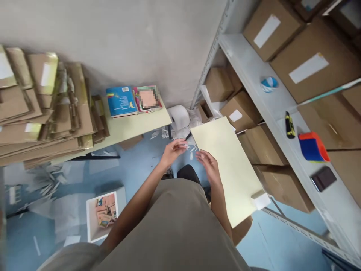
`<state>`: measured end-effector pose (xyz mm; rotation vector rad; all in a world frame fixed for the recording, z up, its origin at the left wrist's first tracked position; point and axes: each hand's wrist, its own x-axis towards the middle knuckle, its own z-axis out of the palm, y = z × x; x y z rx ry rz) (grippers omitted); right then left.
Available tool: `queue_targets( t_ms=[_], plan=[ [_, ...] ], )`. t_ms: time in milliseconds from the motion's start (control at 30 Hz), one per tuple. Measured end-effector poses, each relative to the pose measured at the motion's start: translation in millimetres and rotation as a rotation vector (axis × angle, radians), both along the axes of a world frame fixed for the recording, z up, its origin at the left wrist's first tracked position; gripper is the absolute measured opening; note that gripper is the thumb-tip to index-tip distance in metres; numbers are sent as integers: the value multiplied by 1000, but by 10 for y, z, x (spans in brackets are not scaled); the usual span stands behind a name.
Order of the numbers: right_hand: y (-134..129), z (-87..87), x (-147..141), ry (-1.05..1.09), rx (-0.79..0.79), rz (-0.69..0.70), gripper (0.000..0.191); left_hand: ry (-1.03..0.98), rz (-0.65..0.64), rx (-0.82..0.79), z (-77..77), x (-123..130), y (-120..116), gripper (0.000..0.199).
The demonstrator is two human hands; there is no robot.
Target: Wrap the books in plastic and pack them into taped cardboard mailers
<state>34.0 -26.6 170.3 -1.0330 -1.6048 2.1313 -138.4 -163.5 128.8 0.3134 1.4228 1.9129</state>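
Observation:
My left hand (172,152) is in front of my body, its fingers bent together. A small dark stick-like piece (188,136) shows at its fingertips; it seems to be pinched there, but its kind is too small to tell. My right hand (209,165) is beside the left edge of a pale yellow tabletop (222,162), fingers half curled and apart, with nothing visible in them. The two hands face each other with a gap between. A small white block-shaped object (261,200) sits on the tabletop's near right corner.
Flattened cardboard boxes (56,113) and books (121,101) lie on a left table (141,126). Metal shelving (254,71) at right holds cartons (316,64), tape (269,84), a cutter (289,125) and a phone (323,178). A white bin (93,222) and paper scraps are on the floor.

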Motion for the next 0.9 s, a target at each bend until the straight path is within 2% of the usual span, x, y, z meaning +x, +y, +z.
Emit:
queue_targets(
  t_ms=[100, 233, 433, 533, 633, 733, 900],
  plan=[
    [47, -42, -593, -19, -19, 129, 52, -28, 148, -58, -91, -441, -201, 53],
    [213, -142, -1370, -11, -20, 244, 54, -38, 293, -108, -181, -1054, -314, 58],
    [462, -213, -2531, 1, -64, 413, 56, 6, 434, -221, -168, -1965, -235, 63],
    [560, -207, -3025, 12, -103, 542, 57, 44, 482, -325, -261, -2384, -155, 61],
    [652, -208, -3404, 28, -120, 647, 54, 70, 523, -484, -452, -2776, -81, 53],
    [739, -219, -3662, 23, -130, 703, 50, 74, 524, -709, -659, -3150, -17, 45],
    [817, -249, -3903, -45, -128, 665, 49, 187, 383, -1046, -932, -3701, 83, 46]
  ],
)
